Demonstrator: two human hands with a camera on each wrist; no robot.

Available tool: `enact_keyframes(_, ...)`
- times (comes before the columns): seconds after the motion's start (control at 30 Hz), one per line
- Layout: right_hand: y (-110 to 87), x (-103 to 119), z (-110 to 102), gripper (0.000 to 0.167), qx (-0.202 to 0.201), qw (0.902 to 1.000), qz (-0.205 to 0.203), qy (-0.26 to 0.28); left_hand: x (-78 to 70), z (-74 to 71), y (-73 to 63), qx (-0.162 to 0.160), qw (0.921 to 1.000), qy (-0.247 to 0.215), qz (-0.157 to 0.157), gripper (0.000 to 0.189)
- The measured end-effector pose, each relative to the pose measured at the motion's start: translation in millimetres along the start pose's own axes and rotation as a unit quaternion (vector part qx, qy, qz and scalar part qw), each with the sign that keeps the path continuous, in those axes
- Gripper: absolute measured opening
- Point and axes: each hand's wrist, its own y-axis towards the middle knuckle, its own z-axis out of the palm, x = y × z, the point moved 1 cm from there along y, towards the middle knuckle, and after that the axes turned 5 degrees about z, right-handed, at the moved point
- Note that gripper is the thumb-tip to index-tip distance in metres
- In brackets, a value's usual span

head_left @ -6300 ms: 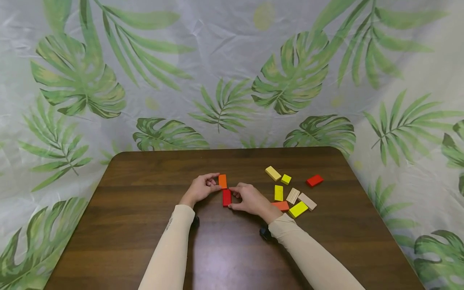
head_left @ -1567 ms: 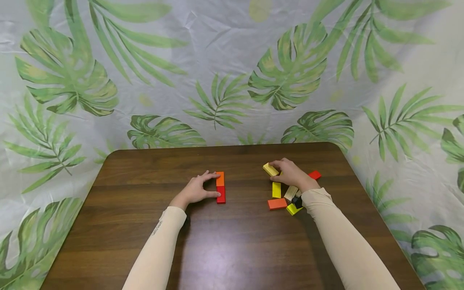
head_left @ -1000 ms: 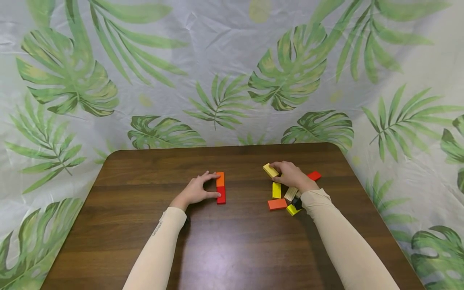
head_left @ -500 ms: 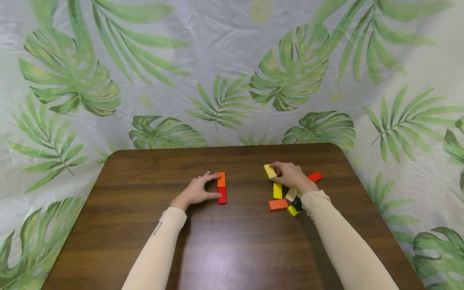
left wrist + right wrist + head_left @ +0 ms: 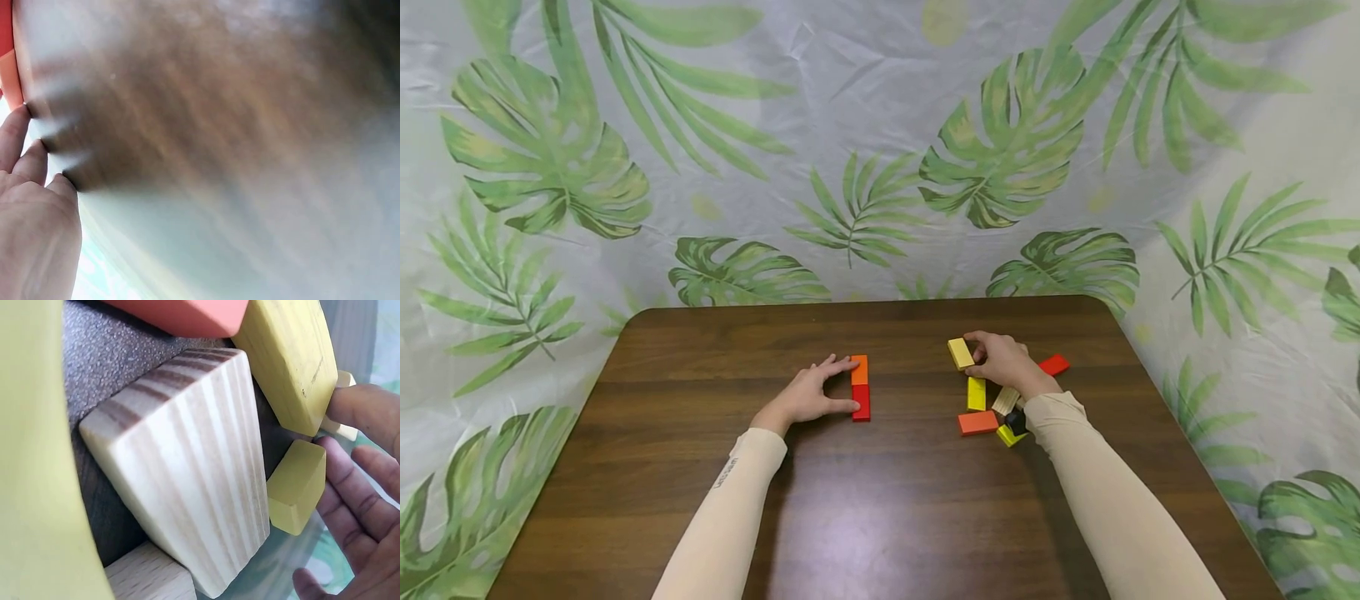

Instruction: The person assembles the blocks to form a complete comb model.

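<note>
In the head view, my left hand (image 5: 808, 396) lies beside two blocks set end to end. Its index fingertip touches the orange block (image 5: 860, 369) and its thumb tip touches the red block (image 5: 863, 403) nearer me. At the back right, my right hand (image 5: 1006, 363) pinches a pale yellow block (image 5: 960, 353) between thumb and fingers. That block is mostly covered by the thumb in the right wrist view. Beside the fingers there sits a small yellow block (image 5: 299, 487), hidden under the hand in the head view.
Around the right hand lie a yellow block (image 5: 976, 394), a coral block (image 5: 977, 423), a striped wooden block (image 5: 194, 456), a plain wooden block (image 5: 153, 575), another yellow block (image 5: 1011, 435) and a red block (image 5: 1055, 364). The brown table (image 5: 880, 517) ends at a leaf-print curtain (image 5: 850, 125).
Earlier, both hands were at the orange and red blocks. The right hand has since gone to the pale yellow block and turned it straighter. The left hand has stayed still lately.
</note>
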Motion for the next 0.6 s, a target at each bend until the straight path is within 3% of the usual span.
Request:
enact_keyframes(0.27,1.1,-0.9,0.4,0.062,0.000,1.0000,-0.002,0.006,-1.4,2.2,-0.6,-0.004,1.0000,-0.006,0.001,0.081)
enact_keyframes(0.6,7.1,-2.3,4.1,0.071,0.009,0.9999,-0.008,-0.005,0.0,-0.7,-1.4,-0.004,0.9999,-0.013,0.007,0.081)
